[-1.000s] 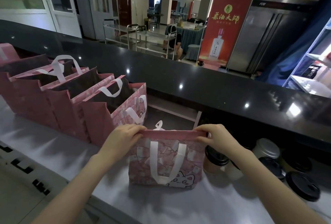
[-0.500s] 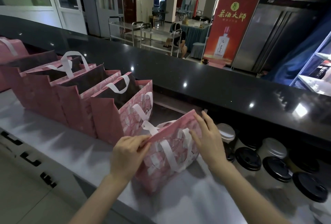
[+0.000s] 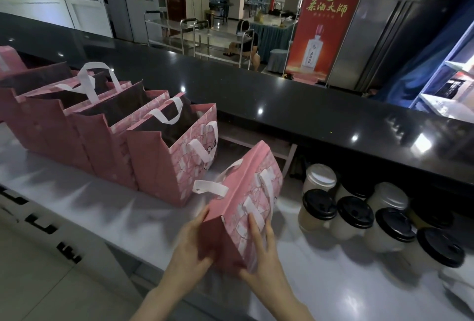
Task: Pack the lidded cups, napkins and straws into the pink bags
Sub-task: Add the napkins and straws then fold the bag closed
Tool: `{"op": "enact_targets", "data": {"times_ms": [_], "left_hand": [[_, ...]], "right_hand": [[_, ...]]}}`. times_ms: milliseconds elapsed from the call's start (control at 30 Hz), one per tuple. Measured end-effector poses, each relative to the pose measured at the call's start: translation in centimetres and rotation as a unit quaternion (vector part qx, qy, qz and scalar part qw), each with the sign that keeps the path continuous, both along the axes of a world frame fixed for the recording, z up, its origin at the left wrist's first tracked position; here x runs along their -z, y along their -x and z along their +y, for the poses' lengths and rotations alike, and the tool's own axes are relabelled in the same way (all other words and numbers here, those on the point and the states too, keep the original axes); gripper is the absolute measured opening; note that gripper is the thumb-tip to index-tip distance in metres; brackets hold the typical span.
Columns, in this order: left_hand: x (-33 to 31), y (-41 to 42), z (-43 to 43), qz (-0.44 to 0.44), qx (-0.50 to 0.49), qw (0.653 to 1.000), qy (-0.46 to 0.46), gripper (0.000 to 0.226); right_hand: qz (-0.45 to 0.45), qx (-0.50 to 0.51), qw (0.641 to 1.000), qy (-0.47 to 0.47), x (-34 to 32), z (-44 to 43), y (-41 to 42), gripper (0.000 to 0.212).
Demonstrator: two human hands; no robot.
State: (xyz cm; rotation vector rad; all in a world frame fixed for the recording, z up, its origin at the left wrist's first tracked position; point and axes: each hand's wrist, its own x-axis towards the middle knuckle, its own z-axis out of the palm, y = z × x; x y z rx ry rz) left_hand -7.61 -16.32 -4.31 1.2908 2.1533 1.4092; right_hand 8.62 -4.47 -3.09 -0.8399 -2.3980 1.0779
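A closed pink bag [image 3: 252,187] with white handles stands on the white counter [image 3: 115,207], its narrow end turned toward me. My left hand [image 3: 191,246] presses flat against that near end. My right hand [image 3: 261,246] lies with straight fingers on the bag's patterned right side. Several open pink bags [image 3: 164,146] stand in a row to the left. Several lidded cups [image 3: 355,218], most with black lids and some with pale ones, stand to the right of the bag. I see no napkins or straws.
A raised black bar top [image 3: 295,115] runs behind the counter. Drawer fronts [image 3: 43,228] with dark handles lie below the counter edge at left. Something white [image 3: 459,282] sits at the far right edge.
The bag has swung round so its narrow end faces me and has shifted right. Both hands slid from the bag's top edge down to its near end and side.
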Motion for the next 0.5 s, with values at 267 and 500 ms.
{"op": "enact_targets", "data": {"times_ms": [267, 500], "left_hand": [[-1.2, -0.6, -0.3, 0.032, -0.029, 0.998, -0.046, 0.113], [-9.1, -0.3, 0.5, 0.12, -0.042, 0.981, -0.145, 0.113]], "right_hand": [[0.085, 0.001, 0.996, 0.04, -1.3, -0.4, 0.6, 0.11], [0.191, -0.015, 0.981, 0.008, -8.1, 1.5, 0.3, 0.091]]}}
